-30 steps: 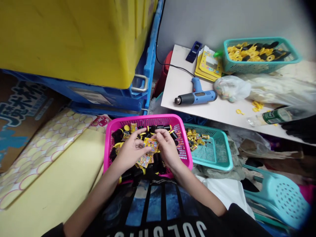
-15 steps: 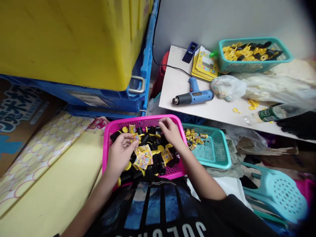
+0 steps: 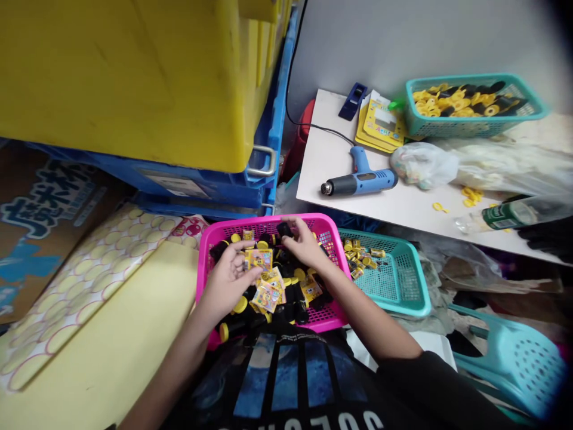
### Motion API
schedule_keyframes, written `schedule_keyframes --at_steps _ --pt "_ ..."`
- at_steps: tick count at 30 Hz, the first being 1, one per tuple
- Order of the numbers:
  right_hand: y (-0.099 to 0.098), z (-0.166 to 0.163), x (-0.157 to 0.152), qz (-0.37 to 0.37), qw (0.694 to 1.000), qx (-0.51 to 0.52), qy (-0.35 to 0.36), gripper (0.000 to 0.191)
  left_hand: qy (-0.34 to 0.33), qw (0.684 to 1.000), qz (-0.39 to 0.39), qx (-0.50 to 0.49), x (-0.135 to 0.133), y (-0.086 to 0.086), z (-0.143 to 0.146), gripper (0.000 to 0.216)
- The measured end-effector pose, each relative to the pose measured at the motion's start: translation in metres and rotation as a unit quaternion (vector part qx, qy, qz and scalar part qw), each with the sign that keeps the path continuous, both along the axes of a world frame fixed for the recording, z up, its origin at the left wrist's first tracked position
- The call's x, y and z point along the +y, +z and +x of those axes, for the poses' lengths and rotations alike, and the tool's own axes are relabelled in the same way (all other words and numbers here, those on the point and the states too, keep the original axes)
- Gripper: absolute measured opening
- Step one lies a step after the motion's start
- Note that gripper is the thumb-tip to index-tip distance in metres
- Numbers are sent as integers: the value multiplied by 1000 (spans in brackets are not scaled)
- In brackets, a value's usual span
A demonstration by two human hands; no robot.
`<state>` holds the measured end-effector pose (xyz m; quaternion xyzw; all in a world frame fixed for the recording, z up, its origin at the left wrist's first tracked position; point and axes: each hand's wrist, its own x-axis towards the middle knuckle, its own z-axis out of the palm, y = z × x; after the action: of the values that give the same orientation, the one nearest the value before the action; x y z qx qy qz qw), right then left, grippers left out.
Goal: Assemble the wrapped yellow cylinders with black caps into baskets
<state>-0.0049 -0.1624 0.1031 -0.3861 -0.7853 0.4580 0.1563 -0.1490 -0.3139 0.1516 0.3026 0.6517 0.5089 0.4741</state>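
A pink basket (image 3: pixel 203 251) on my lap holds several black tubes with yellow caps and several small yellow printed labels. My left hand (image 3: pixel 230 278) is over the basket's left side, thumb and fingers pinched on a yellow label (image 3: pixel 258 258). My right hand (image 3: pixel 303 242) reaches to the basket's far side, fingers closed on a black tube (image 3: pixel 285 229). More loose labels (image 3: pixel 268 294) lie between the hands.
A teal basket (image 3: pixel 403 286) with a few wrapped tubes sits right of the pink one. A white table (image 3: pixel 322 161) holds a blue heat gun (image 3: pixel 360 179), yellow cards (image 3: pixel 380 122), plastic bags, a bottle and another teal basket (image 3: pixel 474 125). Yellow and blue crates stack at left; a teal chair stands at right.
My hands, together on one label a second ago, have parted. The left keeps a label; the right has gone to the far side and picked up a black tube.
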Motion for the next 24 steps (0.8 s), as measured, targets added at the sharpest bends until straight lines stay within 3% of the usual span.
schedule_keyframes --at_steps 4,8,11,14,19,21,24 --pt "29 8 0 -189 971 133 58 37 -79 996 -13 34 -2 4 3 69" --pt "52 13 -7 -209 969 54 119 30 -108 990 -21 84 -3 5 2 73" --pt "54 13 -13 -236 962 44 128 21 -112 990 -22 83 -3 8 2 76" --pt "51 8 -19 -210 970 93 77 21 -77 997 -19 25 1 9 7 76" --pt "49 2 -30 -135 984 111 -25 33 61 997 -7 -53 9 3 19 49" --pt "48 5 -30 -183 973 136 -38 35 82 995 -11 -50 9 2 19 44" --pt "46 17 -25 -320 925 201 -42 31 107 994 -16 -2 7 7 13 42"
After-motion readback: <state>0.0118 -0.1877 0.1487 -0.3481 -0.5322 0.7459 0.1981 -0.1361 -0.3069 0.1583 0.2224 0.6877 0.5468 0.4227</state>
